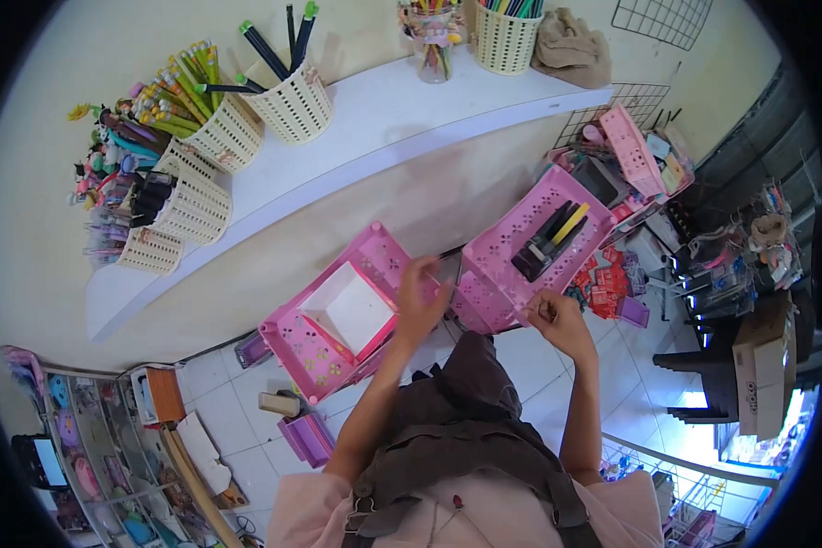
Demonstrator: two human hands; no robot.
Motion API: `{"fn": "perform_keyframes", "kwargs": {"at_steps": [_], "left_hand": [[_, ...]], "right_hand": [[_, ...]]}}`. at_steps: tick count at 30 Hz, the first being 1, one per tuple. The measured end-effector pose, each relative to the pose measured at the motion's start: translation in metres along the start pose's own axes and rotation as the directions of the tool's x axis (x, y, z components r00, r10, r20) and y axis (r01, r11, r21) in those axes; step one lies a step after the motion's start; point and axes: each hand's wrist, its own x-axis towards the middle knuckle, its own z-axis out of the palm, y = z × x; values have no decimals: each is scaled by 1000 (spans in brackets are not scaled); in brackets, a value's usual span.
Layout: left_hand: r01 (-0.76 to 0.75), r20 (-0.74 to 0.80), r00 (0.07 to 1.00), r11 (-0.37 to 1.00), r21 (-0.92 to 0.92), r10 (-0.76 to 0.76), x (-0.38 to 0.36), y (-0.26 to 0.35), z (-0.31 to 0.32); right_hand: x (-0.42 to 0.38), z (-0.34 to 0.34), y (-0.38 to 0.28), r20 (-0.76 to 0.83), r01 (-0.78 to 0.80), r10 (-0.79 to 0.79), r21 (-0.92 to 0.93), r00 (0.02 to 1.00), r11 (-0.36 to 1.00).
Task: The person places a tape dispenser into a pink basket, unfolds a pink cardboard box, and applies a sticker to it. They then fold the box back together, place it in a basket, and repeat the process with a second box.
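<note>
My left hand (420, 301) is raised between two pink plastic trays, its fingers apart and slightly blurred, holding nothing that I can see. Below and left of it, a white box with pink edges (348, 309) sits in the left pink tray (301, 370). At the near edge of the right pink tray (489, 247), my right hand (562, 324) is closed in a pinch; a small pale or clear bit shows at the fingertips, too small to name. Inside that tray lies a black tape dispenser-like object (532, 260) with a yellow-and-black tool (571, 224) beside it.
Above the trays runs a white shelf (384, 114) with cream baskets (292, 105) of pens and pencils. Red packets (607, 288) and a purple basket (632, 312) are at right. A purple container (306, 440) is on the floor; a cardboard box (763, 365) stands far right.
</note>
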Motion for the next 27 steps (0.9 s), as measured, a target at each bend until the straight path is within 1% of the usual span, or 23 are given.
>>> {"fn": "perform_keyframes", "kwargs": {"at_steps": [1, 2, 3, 4, 5, 6, 7, 8, 9, 10, 11, 13, 14, 16, 17, 19, 20, 21, 22, 23, 25, 26, 27], "left_hand": [[18, 15, 1000, 993, 115, -19, -11, 2, -32], [93, 39, 994, 984, 154, -100, -26, -2, -58], [166, 57, 982, 967, 192, -180, -36, -5, -77], [176, 49, 981, 965, 196, -189, -37, -5, -89], [121, 135, 976, 938, 326, -172, -39, -4, -98], [57, 218, 961, 894, 444, -170, -43, -2, -103], [72, 199, 964, 891, 448, -178, -43, -2, -103], [-6, 311, 933, 860, 511, -178, -38, -2, -100], [-91, 419, 889, 823, 561, -187, -33, -2, -97], [-192, 476, 864, 767, 612, -164, -27, 2, -95], [-184, 464, 870, 765, 618, -165, -22, 3, -93], [-205, 561, 790, 758, 620, -246, -13, 5, -91], [-208, 558, 793, 754, 623, -242, -11, -2, -91], [-166, 637, 715, 814, 556, -289, -8, -16, -93], [-174, 641, 712, 812, 557, -287, -8, -21, -94], [-108, 648, 720, 882, 459, -249, -6, -19, -96], [-115, 656, 713, 881, 458, -248, -4, -18, -97], [-152, 661, 723, 887, 436, -201, -2, -17, -98], [-189, 666, 730, 891, 413, -153, 0, -16, -100], [-197, 674, 723, 890, 411, -151, 2, -18, -101], [-184, 641, 758, 904, 387, -120, 7, -22, -103], [-192, 646, 755, 902, 386, -116, 9, -22, -104], [-167, 628, 767, 907, 387, -127, 10, -22, -106]], "right_hand": [[-2, 1, -8, 76, 17, -16, -17, 997, 1000], [-2, 3, -13, 146, 12, -9, -19, 989, 1000], [0, 7, -17, 156, 12, -9, -16, 988, 1000], [2, 12, -21, 202, 77, -72, -15, 977, 997], [5, 17, -24, 249, 143, -135, -11, 959, 990], [7, 24, -24, 267, 147, -139, -11, 954, 989], [12, 32, -22, 291, 188, -187, 25, 938, 982], [17, 38, -23, 313, 231, -238, 62, 919, 971], [21, 40, -29, 328, 243, -250, 63, 911, 968], [26, 40, -37, 393, 270, -251, 6, 885, 963], [28, 40, -43, 454, 298, -243, -52, 857, 953], [32, 43, -45, 460, 332, -275, -45, 844, 942], [34, 44, -45, 457, 353, -299, -35, 838, 935], [34, 47, -43, 433, 356, -325, 10, 841, 934], [33, 48, -42, 413, 354, -343, 52, 843, 934], [29, 50, -38, 402, 351, -334, 35, 853, 936], [27, 51, -36, 397, 348, -324, 14, 858, 937], [25, 53, -32, 389, 342, -321, 16, 864, 940], [24, 54, -28, 370, 328, -321, 47, 872, 944], [23, 55, -25, 351, 314, -321, 78, 880, 946], [21, 55, -23, 330, 312, -328, 103, 885, 945], [21, 54, -22, 318, 314, -338, 126, 886, 941], [22, 55, -21, 309, 316, -340, 128, 888, 940]]}}
